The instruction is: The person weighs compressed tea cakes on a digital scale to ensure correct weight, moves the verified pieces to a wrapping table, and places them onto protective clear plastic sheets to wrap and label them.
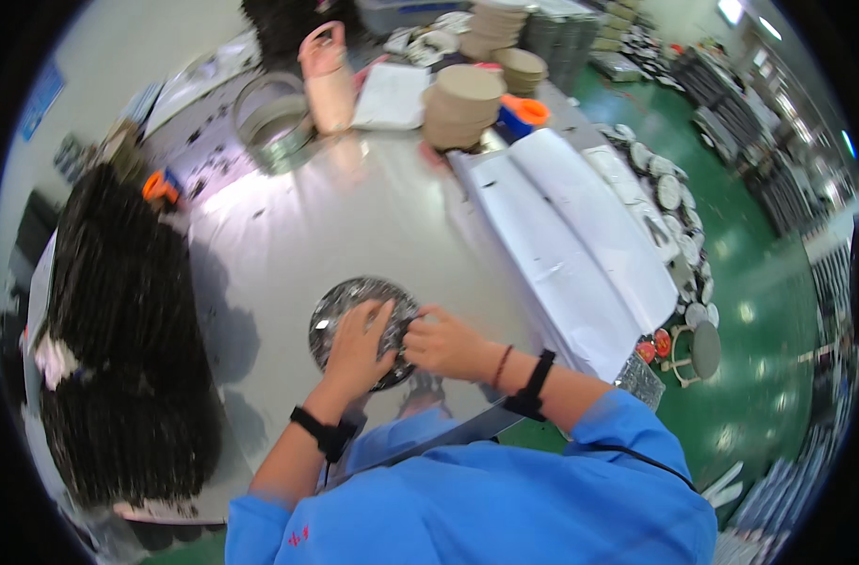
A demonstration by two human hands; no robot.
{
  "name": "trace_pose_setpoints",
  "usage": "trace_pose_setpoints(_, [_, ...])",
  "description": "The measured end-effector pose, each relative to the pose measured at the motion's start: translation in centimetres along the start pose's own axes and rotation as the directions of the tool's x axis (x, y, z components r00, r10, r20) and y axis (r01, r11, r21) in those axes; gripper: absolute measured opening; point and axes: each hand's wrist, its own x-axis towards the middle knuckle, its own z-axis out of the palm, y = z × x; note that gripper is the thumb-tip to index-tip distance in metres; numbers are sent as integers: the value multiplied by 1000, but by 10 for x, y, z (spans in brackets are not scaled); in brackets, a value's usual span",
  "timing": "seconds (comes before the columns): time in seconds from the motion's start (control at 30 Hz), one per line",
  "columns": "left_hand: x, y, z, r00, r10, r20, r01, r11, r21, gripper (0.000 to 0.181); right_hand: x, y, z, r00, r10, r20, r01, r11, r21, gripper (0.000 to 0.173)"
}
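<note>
A round black disc with a glossy, crinkled surface [332, 307] lies on the shiny metal tabletop [274, 247] in front of me. My left hand [359, 346] rests on the disc with its fingers spread over the surface. At the right edge of the disc is my right hand [440, 344], its fingers curled and pinched at the rim. What the right fingertips pinch is too small to name, though it looks like part of the disc's dark edge or wrapping.
Tall stacks of thin black pieces [126, 282] line the left side. White sheets [570, 240] lie at the right. Along the back stand tape rolls [270, 127], a pink tumbler [328, 92], beige disc stacks [464, 106] and an orange-and-blue tape dispenser [524, 113]. A round stool [704, 349] stands right.
</note>
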Motion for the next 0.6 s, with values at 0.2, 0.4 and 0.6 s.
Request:
trace_pose_setpoints(0.2, [-9,1,-4,998,-70,5,69,991,113,79,-91,59,-38,513,698,-500,-500,716,487,43])
trace_pose_setpoints(0.4, [0,7,8,1000,-7,11,5,991,132,85,-377,113,-62,121,923,-365,-972,35,-234,64])
trace_pose_setpoints(0.6, [-11,11,-2,996,-82,19,78,982,171,85,-299,82,-91,632,764,133,-642,419,642,43])
